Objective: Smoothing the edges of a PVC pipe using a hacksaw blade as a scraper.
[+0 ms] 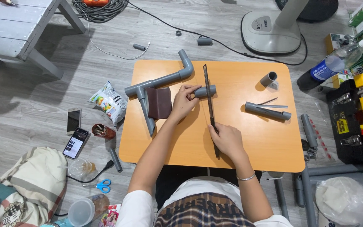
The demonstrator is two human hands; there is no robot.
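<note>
My right hand hides the handle of the long dark metal blade; my left hand covers one end of the short grey plastic pipe.

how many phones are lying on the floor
2. A light phone lies left of the table, beside the snack bag. A dark phone with its screen lit lies just below it. Clutter may hide others.

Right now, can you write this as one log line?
left hand: holds short grey pipe on orange table | right hand: grips long blade across pipe
</note>
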